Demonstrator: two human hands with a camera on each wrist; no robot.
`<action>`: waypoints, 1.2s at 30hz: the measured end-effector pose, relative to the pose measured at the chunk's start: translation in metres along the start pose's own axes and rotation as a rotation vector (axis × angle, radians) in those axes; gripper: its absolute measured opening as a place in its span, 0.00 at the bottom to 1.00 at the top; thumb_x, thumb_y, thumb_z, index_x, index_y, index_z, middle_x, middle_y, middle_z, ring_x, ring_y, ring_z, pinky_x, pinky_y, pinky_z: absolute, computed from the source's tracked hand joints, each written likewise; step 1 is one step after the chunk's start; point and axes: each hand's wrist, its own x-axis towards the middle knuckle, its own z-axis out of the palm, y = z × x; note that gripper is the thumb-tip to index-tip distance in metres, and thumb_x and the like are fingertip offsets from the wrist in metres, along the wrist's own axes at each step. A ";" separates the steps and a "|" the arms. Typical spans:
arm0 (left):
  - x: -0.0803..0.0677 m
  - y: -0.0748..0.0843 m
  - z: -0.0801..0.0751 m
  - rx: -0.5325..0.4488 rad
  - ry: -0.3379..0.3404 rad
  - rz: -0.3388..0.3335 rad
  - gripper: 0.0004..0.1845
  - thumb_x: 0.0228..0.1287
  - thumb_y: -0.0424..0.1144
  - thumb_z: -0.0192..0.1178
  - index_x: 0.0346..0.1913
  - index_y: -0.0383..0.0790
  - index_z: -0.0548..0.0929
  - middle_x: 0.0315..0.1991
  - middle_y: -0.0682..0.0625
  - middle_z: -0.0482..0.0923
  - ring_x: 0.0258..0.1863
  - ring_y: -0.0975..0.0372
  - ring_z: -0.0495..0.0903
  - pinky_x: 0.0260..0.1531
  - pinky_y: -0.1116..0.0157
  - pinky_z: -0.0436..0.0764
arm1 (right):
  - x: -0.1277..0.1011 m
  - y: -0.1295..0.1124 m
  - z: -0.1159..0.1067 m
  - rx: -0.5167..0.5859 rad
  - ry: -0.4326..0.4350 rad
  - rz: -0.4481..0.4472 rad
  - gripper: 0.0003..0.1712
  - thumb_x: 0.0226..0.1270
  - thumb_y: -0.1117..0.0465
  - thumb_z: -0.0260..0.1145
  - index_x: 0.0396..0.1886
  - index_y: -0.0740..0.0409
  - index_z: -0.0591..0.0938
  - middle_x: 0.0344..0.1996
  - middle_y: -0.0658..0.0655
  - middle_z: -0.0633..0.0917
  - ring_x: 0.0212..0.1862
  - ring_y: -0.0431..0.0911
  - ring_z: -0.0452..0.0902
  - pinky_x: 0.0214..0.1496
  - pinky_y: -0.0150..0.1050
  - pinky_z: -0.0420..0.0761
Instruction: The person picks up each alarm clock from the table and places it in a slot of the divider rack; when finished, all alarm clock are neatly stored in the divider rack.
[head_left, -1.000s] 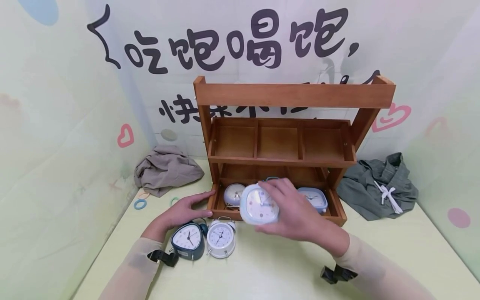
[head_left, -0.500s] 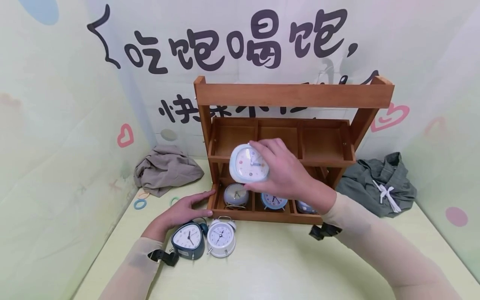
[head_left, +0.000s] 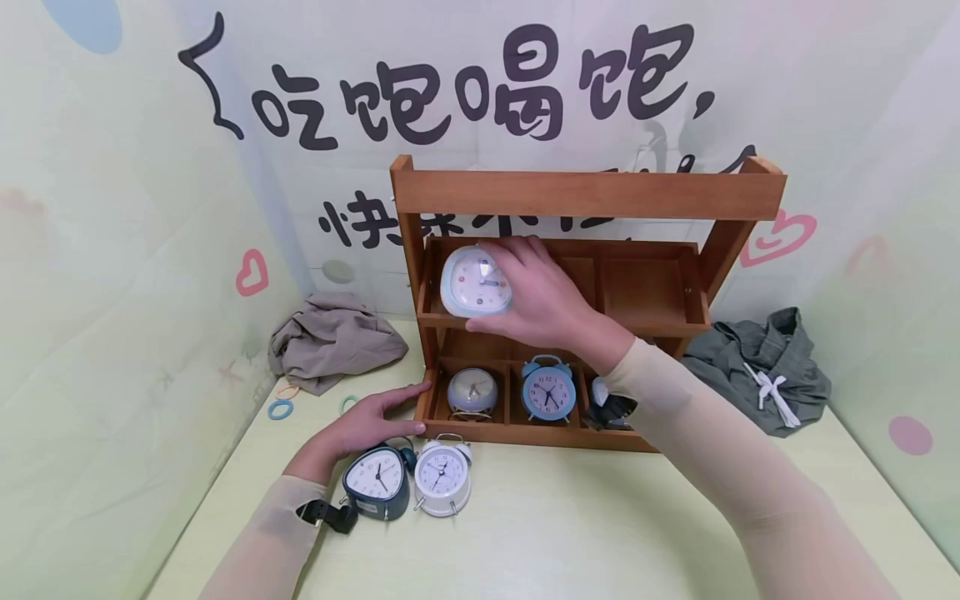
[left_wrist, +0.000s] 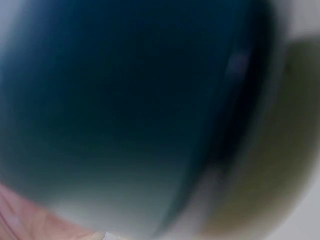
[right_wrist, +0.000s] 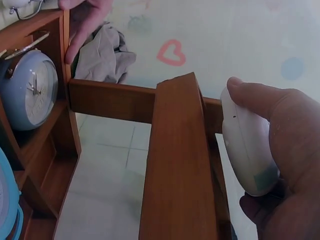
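My right hand [head_left: 536,292] grips a pale blue and white rounded alarm clock [head_left: 472,283] by its right side, in front of the upper tier's left compartment. The right wrist view shows the held clock's white body [right_wrist: 245,145] edge-on, between thumb and fingers. At the left end of the brown wooden shelf [head_left: 562,196], my left hand [head_left: 375,423] rests with extended fingers against the lower tier's side. Just below it stand a dark teal triangular alarm clock [head_left: 377,479] and a white twin-bell alarm clock [head_left: 442,475]. A blurred dark teal surface [left_wrist: 125,100] fills most of the left wrist view.
In the lower tier sit a lavender clock [head_left: 472,393] on the left and a blue twin-bell clock [head_left: 549,392] in the middle; my right forearm partly hides the right compartment. Crumpled cloths, one taupe [head_left: 333,342] and one dark grey [head_left: 757,375], flank the shelf. Small rings [head_left: 281,409] lie at left.
My right hand has lifted the pale blue and white clock up and to the left, from in front of the lower tier to the upper tier. The left hand stays put.
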 end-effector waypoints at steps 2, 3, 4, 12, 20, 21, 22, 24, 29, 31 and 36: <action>0.000 0.000 0.000 0.001 -0.001 0.001 0.42 0.70 0.64 0.75 0.84 0.68 0.73 0.85 0.50 0.68 0.85 0.47 0.63 0.83 0.38 0.61 | 0.006 0.002 0.003 0.003 -0.006 0.004 0.64 0.57 0.32 0.86 0.85 0.56 0.70 0.77 0.62 0.73 0.73 0.58 0.66 0.75 0.56 0.75; 0.000 0.000 0.000 0.003 0.000 0.002 0.42 0.70 0.64 0.75 0.84 0.68 0.73 0.85 0.50 0.68 0.85 0.47 0.63 0.83 0.38 0.61 | 0.008 0.003 0.005 0.007 -0.009 0.006 0.64 0.57 0.32 0.86 0.85 0.56 0.69 0.77 0.63 0.73 0.73 0.58 0.66 0.75 0.56 0.75; 0.000 0.000 0.000 0.003 0.001 0.004 0.42 0.70 0.64 0.75 0.84 0.68 0.73 0.85 0.50 0.68 0.85 0.47 0.63 0.83 0.38 0.61 | 0.010 0.004 0.007 0.010 -0.015 0.011 0.64 0.57 0.32 0.86 0.86 0.55 0.69 0.77 0.62 0.73 0.73 0.58 0.66 0.76 0.55 0.75; 0.001 -0.002 0.001 -0.001 -0.004 0.005 0.42 0.70 0.64 0.75 0.84 0.68 0.73 0.85 0.50 0.68 0.85 0.46 0.63 0.83 0.38 0.61 | 0.020 0.005 0.020 0.008 -0.053 0.017 0.65 0.58 0.32 0.85 0.87 0.54 0.67 0.80 0.63 0.70 0.76 0.59 0.64 0.83 0.56 0.67; 0.001 -0.003 0.001 -0.006 -0.007 0.003 0.42 0.69 0.65 0.75 0.84 0.68 0.73 0.85 0.50 0.68 0.85 0.46 0.62 0.83 0.38 0.61 | 0.026 0.004 0.024 -0.012 -0.114 0.044 0.69 0.56 0.31 0.86 0.89 0.53 0.64 0.84 0.62 0.65 0.82 0.59 0.58 0.89 0.59 0.55; 0.001 -0.003 0.001 -0.005 -0.006 0.004 0.42 0.69 0.65 0.75 0.84 0.69 0.73 0.85 0.50 0.68 0.85 0.46 0.63 0.83 0.38 0.61 | 0.027 0.004 0.024 -0.008 -0.122 0.048 0.70 0.56 0.31 0.86 0.89 0.53 0.64 0.85 0.62 0.64 0.83 0.60 0.58 0.89 0.60 0.54; 0.001 -0.003 0.001 -0.002 -0.005 0.004 0.42 0.69 0.65 0.75 0.84 0.69 0.73 0.85 0.50 0.68 0.85 0.46 0.63 0.83 0.38 0.61 | 0.028 0.004 0.023 -0.003 -0.129 0.051 0.70 0.56 0.31 0.87 0.90 0.53 0.63 0.85 0.62 0.64 0.84 0.60 0.57 0.89 0.61 0.54; 0.001 -0.003 0.001 0.001 -0.004 0.006 0.42 0.70 0.65 0.75 0.84 0.69 0.73 0.85 0.50 0.68 0.85 0.46 0.63 0.83 0.38 0.60 | 0.029 0.005 0.023 0.006 -0.144 0.062 0.70 0.56 0.31 0.87 0.90 0.53 0.63 0.86 0.62 0.62 0.85 0.61 0.55 0.89 0.64 0.52; 0.002 -0.002 0.000 0.005 -0.003 0.009 0.42 0.70 0.65 0.74 0.84 0.69 0.73 0.85 0.50 0.68 0.85 0.46 0.63 0.83 0.37 0.60 | 0.031 0.006 0.021 0.025 -0.187 0.092 0.72 0.57 0.30 0.86 0.91 0.53 0.61 0.88 0.61 0.60 0.88 0.64 0.51 0.89 0.68 0.46; 0.001 -0.002 0.000 0.008 0.000 0.009 0.42 0.70 0.65 0.74 0.84 0.69 0.73 0.85 0.50 0.68 0.85 0.46 0.63 0.83 0.37 0.61 | 0.033 0.006 0.020 0.023 -0.211 0.101 0.72 0.57 0.29 0.86 0.91 0.53 0.60 0.87 0.60 0.60 0.88 0.64 0.50 0.89 0.68 0.43; 0.000 -0.002 0.000 0.010 0.001 0.004 0.42 0.70 0.65 0.74 0.84 0.69 0.72 0.85 0.50 0.68 0.85 0.46 0.63 0.83 0.37 0.61 | 0.037 0.004 0.019 0.003 -0.261 0.119 0.72 0.58 0.27 0.84 0.91 0.53 0.60 0.87 0.60 0.61 0.89 0.63 0.50 0.89 0.66 0.40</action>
